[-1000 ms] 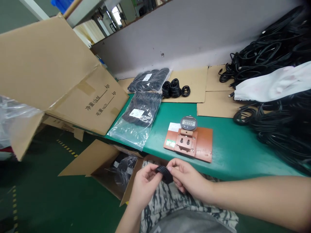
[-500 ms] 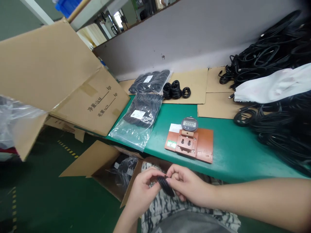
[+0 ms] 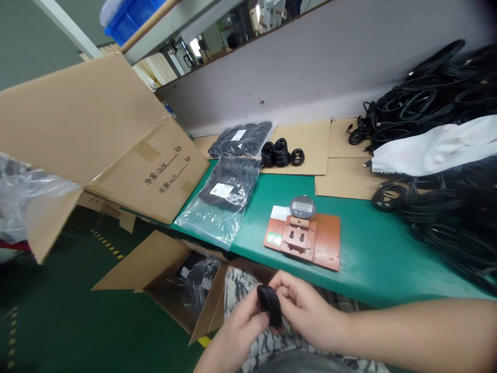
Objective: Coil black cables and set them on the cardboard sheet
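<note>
Two bare hands hold a small black cable coil (image 3: pixel 271 306) between them at the near edge of a green surface (image 3: pixel 368 248), above a patterned garment on the person's lap. The left hand (image 3: pixel 245 325) pinches the coil between thumb and fingers; the right hand (image 3: pixel 308 312) grips its other side with curled fingers and thumb. Just beyond the hands, a digital gauge (image 3: pixel 303 207) reading zeros stands on a reddish-brown base plate (image 3: pixel 326 242). Farther beyond are more small black coils (image 3: pixel 281 152). Ahead and left of the hands lies a clear bag (image 3: pixel 221 197) of coils; lower left, an open carton (image 3: pixel 166 290). Far right, a white cloth (image 3: pixel 435 147) lies on heaped black cables (image 3: pixel 438 217).
</note>
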The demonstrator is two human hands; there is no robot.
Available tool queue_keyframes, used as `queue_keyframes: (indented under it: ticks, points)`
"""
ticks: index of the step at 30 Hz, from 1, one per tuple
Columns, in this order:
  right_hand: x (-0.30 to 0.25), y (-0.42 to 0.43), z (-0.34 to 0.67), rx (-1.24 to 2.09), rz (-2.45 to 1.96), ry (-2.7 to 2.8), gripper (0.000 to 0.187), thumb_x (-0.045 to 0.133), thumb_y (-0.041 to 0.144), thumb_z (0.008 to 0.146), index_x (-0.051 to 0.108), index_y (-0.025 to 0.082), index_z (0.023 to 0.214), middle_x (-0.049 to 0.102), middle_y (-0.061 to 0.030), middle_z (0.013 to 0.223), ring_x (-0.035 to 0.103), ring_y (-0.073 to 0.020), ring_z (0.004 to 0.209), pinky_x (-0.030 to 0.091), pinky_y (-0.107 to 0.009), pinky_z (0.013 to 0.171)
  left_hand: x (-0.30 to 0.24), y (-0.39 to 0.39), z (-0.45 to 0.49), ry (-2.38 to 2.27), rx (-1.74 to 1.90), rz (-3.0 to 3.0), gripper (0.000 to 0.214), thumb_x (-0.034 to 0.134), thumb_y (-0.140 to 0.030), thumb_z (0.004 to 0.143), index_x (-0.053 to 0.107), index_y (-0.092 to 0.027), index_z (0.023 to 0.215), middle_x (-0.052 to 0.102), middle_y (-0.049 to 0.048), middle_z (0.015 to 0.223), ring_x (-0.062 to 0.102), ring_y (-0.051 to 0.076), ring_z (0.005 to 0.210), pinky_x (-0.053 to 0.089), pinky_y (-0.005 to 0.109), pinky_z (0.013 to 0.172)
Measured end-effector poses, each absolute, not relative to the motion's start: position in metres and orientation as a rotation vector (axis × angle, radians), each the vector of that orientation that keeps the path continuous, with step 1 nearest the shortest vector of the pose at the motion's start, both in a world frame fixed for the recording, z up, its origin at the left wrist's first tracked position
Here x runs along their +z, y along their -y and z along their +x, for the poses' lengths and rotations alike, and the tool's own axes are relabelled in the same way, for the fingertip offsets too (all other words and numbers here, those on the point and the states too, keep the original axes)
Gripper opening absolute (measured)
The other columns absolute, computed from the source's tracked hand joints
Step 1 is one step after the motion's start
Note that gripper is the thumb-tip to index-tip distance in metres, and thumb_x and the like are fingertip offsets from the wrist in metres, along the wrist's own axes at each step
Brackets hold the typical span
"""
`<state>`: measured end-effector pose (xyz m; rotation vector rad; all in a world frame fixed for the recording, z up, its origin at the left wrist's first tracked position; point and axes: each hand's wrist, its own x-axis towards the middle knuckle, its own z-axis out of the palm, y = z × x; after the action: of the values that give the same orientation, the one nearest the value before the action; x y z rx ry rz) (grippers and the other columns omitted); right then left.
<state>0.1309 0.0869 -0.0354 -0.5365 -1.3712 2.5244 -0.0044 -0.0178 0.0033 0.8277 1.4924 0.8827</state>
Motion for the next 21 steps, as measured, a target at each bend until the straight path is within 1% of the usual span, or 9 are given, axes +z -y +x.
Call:
queue_keyframes:
  ticks: [3,7,9,10,12,14,17,21]
  points:
    - [-0.04,-0.086,0.13,2.516,-0.532,1.337,0.037,0.053,0.053,0.086,0.044,0.018,0.089,0.052,0.0059,0.06,0.052,-0.0099,0.05,0.038,-0.023,0.049,-0.001,0.013,0.001,-1.489,0.948,0.789,0.027,0.051,-0.035,0.093,0.062,-0.015,0.106,0.065,0.0064,0.094,0.061,0.018,0.08,0.05,0.03,0.077]
    - [-0.038,-0.087,0.13,2.547,-0.48,1.281,0.037,0.054,0.054,0.086,0.043,0.018,0.088,0.054,0.0058,0.06,0.054,-0.0107,0.049,0.04,-0.024,0.048,-0.012,0.008,0.004,-1.454,0.982,0.761,0.031,0.058,-0.04,0.088,0.062,-0.012,0.101,0.063,0.005,0.082,0.058,0.014,0.059,0.049,0.026,0.059]
    - [-0.034,-0.089,0.13,2.565,-0.463,1.259,0.038,0.054,0.055,0.085,0.043,0.019,0.086,0.052,0.0069,0.059,0.052,-0.0088,0.047,0.038,-0.021,0.046,-0.015,0.008,0.002,-1.492,0.94,0.784,0.032,0.056,-0.042,0.089,0.063,-0.012,0.094,0.06,0.003,0.074,0.056,0.012,0.054,0.046,0.023,0.053]
    - [-0.032,-0.089,0.13,2.567,-0.474,1.253,0.039,0.054,0.056,0.085,0.043,0.019,0.086,0.05,0.0083,0.057,0.048,-0.007,0.044,0.036,-0.02,0.044,-0.015,0.008,0.001,-1.524,0.913,0.809,0.033,0.053,-0.043,0.09,0.063,-0.011,0.09,0.057,0.0017,0.07,0.054,0.011,0.052,0.043,0.022,0.051]
    - [-0.031,-0.09,0.13,2.569,-0.529,1.249,0.041,0.054,0.059,0.084,0.042,0.019,0.086,0.044,0.0106,0.054,0.039,-0.0042,0.04,0.029,-0.017,0.04,-0.016,0.009,-0.001,-1.59,0.87,0.886,0.036,0.047,-0.043,0.093,0.061,-0.012,0.082,0.053,-0.0001,0.063,0.051,0.011,0.052,0.04,0.021,0.051]
    - [-0.032,-0.091,0.129,2.581,-0.604,1.252,0.046,0.053,0.064,0.081,0.042,0.02,0.087,0.04,0.0112,0.053,0.033,-0.0035,0.039,0.025,-0.016,0.037,-0.016,0.01,-0.003,-1.648,0.855,1.021,0.039,0.043,-0.042,0.095,0.057,-0.013,0.074,0.05,-0.0007,0.06,0.048,0.01,0.054,0.037,0.02,0.052]
    - [-0.035,-0.091,0.129,2.584,-0.698,1.288,0.052,0.052,0.07,0.078,0.042,0.02,0.088,0.041,0.0101,0.056,0.033,-0.0035,0.039,0.025,-0.016,0.035,-0.018,0.01,-0.004,-1.702,0.862,1.299,0.038,0.04,-0.037,0.096,0.053,-0.014,0.068,0.05,0.0004,0.062,0.047,0.011,0.059,0.036,0.021,0.057]
    - [-0.034,-0.092,0.13,2.577,-0.735,1.313,0.054,0.051,0.073,0.077,0.043,0.02,0.088,0.039,0.0101,0.056,0.034,-0.0035,0.039,0.026,-0.016,0.035,-0.021,0.007,-0.001,-1.71,0.932,1.479,0.033,0.037,-0.03,0.096,0.056,-0.014,0.074,0.058,0.0038,0.071,0.05,0.013,0.063,0.037,0.023,0.06]
